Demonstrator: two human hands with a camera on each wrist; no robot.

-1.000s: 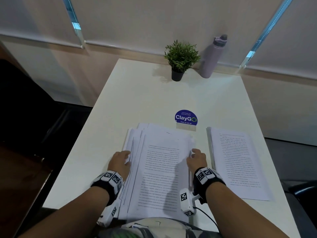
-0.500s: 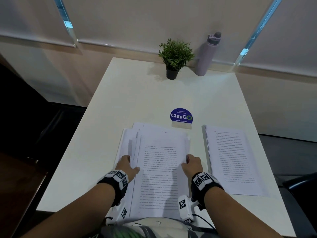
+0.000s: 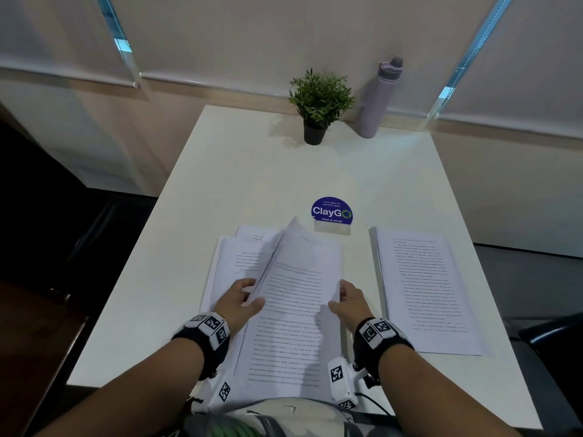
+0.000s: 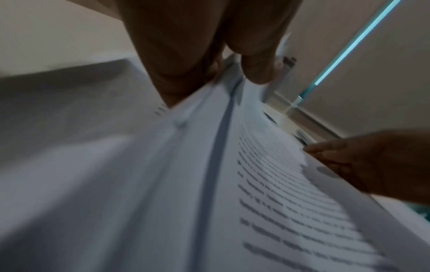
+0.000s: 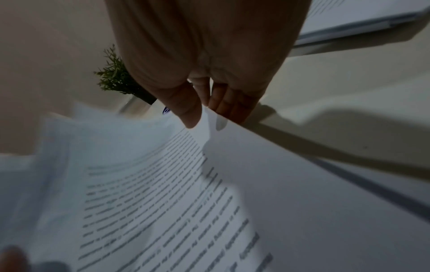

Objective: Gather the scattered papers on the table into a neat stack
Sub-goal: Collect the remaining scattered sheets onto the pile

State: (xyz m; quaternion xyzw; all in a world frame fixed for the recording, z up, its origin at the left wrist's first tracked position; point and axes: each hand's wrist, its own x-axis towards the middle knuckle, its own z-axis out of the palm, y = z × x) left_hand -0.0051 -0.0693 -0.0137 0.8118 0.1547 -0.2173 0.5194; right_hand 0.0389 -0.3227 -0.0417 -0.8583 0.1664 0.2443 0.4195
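A loose pile of printed papers (image 3: pixel 293 313) lies at the near middle of the white table (image 3: pixel 252 171). My left hand (image 3: pixel 243 298) grips the left edge of the top sheets (image 4: pixel 232 165), thumb on top, and their far left corner curls up. My right hand (image 3: pixel 344 299) pinches the right edge of the same sheets (image 5: pixel 163 184) between thumb and fingers. More sheets (image 3: pixel 227 263) stick out unevenly to the left and behind. A second, squared stack (image 3: pixel 422 288) lies to the right, untouched.
A blue round ClayGo sign (image 3: pixel 332 212) stands just behind the pile. A small potted plant (image 3: pixel 318 102) and a lilac bottle (image 3: pixel 377 99) stand at the far edge by the wall. A dark chair (image 3: pixel 555 335) sits at the right.
Both hands have closed on the side edges of the top sheets and lifted them; the far left corner now curls up off the pile.
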